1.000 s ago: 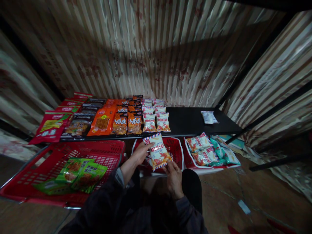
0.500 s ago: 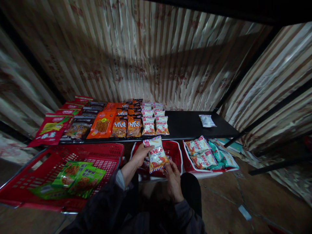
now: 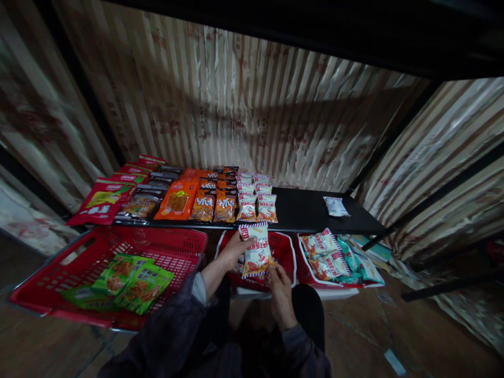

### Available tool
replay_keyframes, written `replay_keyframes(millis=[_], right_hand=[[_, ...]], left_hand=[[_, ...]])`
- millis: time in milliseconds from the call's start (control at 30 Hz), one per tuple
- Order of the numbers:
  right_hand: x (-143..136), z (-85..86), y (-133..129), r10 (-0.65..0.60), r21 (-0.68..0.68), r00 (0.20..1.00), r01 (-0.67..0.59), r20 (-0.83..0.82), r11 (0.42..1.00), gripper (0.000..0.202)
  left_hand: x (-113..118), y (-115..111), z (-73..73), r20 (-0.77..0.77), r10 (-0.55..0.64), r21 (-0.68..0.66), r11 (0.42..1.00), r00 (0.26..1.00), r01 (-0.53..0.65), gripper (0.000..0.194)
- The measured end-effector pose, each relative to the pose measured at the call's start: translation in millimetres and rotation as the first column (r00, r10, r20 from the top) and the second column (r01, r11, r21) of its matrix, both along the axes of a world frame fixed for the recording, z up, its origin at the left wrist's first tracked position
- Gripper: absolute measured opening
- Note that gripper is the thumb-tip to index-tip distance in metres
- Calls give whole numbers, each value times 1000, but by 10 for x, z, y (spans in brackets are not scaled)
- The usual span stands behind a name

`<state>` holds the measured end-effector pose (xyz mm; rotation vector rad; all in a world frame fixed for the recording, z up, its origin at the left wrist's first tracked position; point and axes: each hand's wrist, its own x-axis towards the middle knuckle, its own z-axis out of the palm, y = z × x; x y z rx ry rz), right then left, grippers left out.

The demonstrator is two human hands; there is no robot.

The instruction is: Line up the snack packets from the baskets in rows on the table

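Observation:
A cream snack bag (image 3: 256, 253) with red lettering and a striped edge is held upright over the middle red basket (image 3: 284, 242). My left hand (image 3: 233, 253) is closed on its left side, thumb across the front. At the bag's lower right corner, the fingers of my right hand (image 3: 282, 295) pinch the edge. Just beyond, matching cream bags (image 3: 266, 208) stand in two rows on a black shelf (image 3: 300, 209). Part of the middle basket's contents is hidden behind the bag and my hands.
On the shelf's left are orange bags (image 3: 177, 200), dark bags (image 3: 140, 203) and red bags (image 3: 101, 202); a silvery packet (image 3: 336, 206) lies right. A large red basket (image 3: 157, 239) holds green packets (image 3: 144, 287). The right basket (image 3: 315, 278) has cream and teal bags. Dark metal bars (image 3: 449, 283) frame the right.
The view has shifted, so the shelf and left basket appear farther right. Both hands still hold the same snack bag, with little change in their grip.

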<state>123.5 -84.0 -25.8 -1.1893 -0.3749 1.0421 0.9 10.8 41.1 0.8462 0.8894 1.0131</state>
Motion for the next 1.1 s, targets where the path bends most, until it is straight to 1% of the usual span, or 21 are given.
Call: replay_keyframes(millis=[133, 233, 300, 367, 467, 600, 700, 800, 933, 1000, 1100], right_hand=[[-3, -42, -12, 28, 0, 999, -28, 43, 1000, 45], [10, -70, -18, 24, -1, 999, -24, 43, 1000, 48], [33, -55, -19, 25, -5, 998, -25, 53, 1000, 51], [74, 4, -12, 40, -4, 995, -40, 96, 999, 52], [179, 157, 38, 81, 25, 977, -88, 196, 996, 54], [395, 347, 234, 143, 68, 955, -166, 261, 984, 62], [606, 433, 488, 164, 110, 936, -206, 310, 972, 66], [854, 517, 813, 139, 137, 924, -199, 356, 970, 66], [1225, 653, 1330, 115, 150, 929, -177, 353, 973, 68], [1407, 703, 1620, 84, 160, 922, -154, 377, 975, 66], [1650, 716, 2084, 56, 187, 910, -143, 411, 972, 60]], left_hand=[[-10, -85, 1, -8, -68, 31, 997, 998, 69, 62], [-6, -121, -11, -34, -131, 42, 990, 991, 132, 59], [11, -120, -16, -62, -118, 46, 992, 991, 121, 57], [46, -102, -5, -75, -84, 53, 995, 994, 88, 55], [138, -43, 57, -51, -93, 77, 992, 994, 97, 53], [368, 122, 174, -82, -86, 106, 990, 993, 94, 50], [619, 342, 238, -144, -77, 144, 985, 987, 97, 43], [886, 649, 297, -264, -51, 167, 981, 963, 97, 36], [1235, 1166, 424, -411, 8, 196, 977, 911, 80, 36], [1422, 1450, 493, -466, 50, 201, 978, 883, 51, 37], [1723, 1874, 553, -493, 102, 208, 978, 864, 3, 35]])
